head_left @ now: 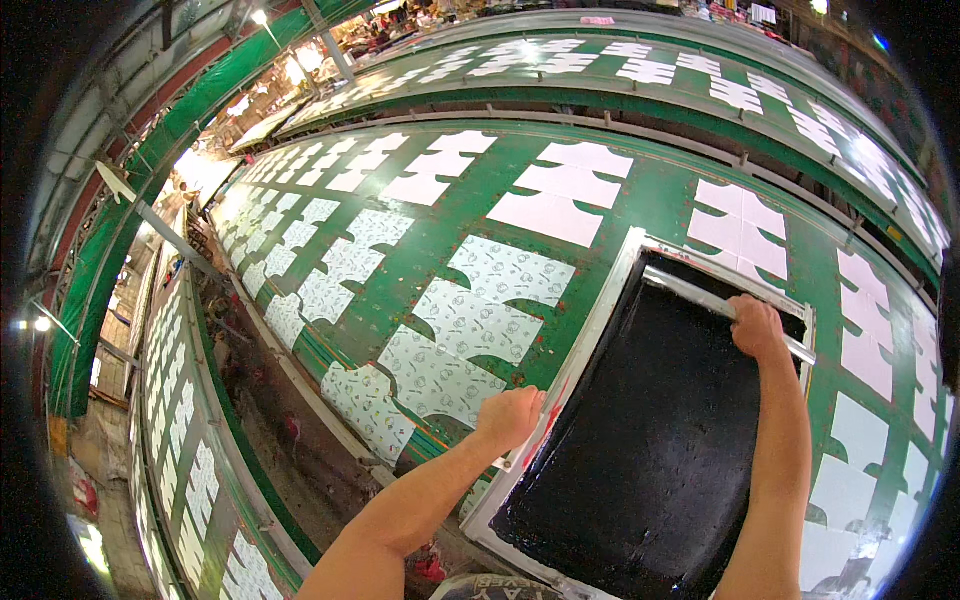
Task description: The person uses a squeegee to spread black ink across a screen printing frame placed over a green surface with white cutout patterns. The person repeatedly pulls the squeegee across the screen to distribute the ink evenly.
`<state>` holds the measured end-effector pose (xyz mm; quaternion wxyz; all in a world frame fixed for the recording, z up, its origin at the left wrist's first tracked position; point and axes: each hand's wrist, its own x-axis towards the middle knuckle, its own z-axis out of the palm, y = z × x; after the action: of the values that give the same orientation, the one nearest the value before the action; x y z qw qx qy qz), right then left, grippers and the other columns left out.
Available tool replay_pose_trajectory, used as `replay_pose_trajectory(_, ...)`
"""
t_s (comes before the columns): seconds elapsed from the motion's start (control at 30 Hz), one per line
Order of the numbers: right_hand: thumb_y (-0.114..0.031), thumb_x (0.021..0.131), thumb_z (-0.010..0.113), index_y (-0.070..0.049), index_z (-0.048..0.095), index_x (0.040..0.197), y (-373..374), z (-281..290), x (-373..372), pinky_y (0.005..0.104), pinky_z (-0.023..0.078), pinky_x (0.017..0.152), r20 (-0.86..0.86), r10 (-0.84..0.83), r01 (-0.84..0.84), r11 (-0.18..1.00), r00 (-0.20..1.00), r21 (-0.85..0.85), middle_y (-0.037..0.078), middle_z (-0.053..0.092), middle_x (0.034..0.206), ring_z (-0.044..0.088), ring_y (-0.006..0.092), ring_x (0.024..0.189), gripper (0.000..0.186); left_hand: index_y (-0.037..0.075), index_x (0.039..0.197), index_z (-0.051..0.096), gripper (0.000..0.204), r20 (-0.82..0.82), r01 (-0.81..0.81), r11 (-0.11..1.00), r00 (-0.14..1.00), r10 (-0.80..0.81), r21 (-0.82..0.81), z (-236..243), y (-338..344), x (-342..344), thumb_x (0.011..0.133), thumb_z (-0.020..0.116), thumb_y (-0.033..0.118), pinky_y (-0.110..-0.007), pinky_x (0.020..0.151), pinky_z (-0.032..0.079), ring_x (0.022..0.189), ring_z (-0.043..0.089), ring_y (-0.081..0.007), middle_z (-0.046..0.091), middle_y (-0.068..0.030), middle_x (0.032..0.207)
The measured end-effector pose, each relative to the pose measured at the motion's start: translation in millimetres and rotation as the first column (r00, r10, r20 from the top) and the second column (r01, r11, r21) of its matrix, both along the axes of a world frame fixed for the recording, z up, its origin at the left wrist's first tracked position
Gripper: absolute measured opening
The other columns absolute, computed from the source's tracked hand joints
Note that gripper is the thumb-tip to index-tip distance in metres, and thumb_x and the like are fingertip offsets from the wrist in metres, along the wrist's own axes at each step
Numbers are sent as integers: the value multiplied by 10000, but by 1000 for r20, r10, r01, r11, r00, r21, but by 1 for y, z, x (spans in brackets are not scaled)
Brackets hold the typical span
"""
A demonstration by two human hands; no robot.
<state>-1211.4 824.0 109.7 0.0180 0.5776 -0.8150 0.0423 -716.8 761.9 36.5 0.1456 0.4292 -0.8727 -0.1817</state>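
A screen printing frame (600,345) with white edges lies on the green table in front of me. Black ink (640,440) covers most of its mesh. My left hand (510,418) is closed on the frame's left edge. Near the far end of the frame, my right hand (758,326) is wrapped round a long metal squeegee (688,291), which lies across the frame's width. Left of the frame are pale cut fabric pieces (480,325) with a small dark print. To its right lie plain pale fabric pieces (848,470).
Rows of pink-white fabric pieces (565,195) run along the far side of the green table (655,200). A rail (690,145) edges that side, with another fabric-covered table (600,85) beyond. A further table (185,440) stands left, across a narrow aisle (270,390).
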Motion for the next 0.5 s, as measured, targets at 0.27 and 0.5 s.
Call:
replay_pose_trajectory(0.27, -45, 821, 721, -179, 767, 1188, 61, -5, 56, 523, 597, 939, 31, 116, -113, 990, 993, -85, 143, 740, 1143, 739, 381, 1094, 394, 48, 880, 613, 404, -79, 11, 1000, 997, -12, -13, -6, -1, 3, 1125, 522, 356, -629, 686, 517, 768, 681, -495, 686, -227, 798)
replay_pose_trajectory(0.5, -20, 807, 717, -166, 771, 1276, 136, 0, 138, 506, 542, 1050, 102, 96, -97, 995, 990, 2, 141, 732, 1238, 691, 370, 1226, 494, 51, 1070, 721, 315, -51, -28, 988, 998, 37, 153, -19, -9, 5, 1094, 547, 312, -591, 826, 555, 976, 704, -502, 735, -266, 991)
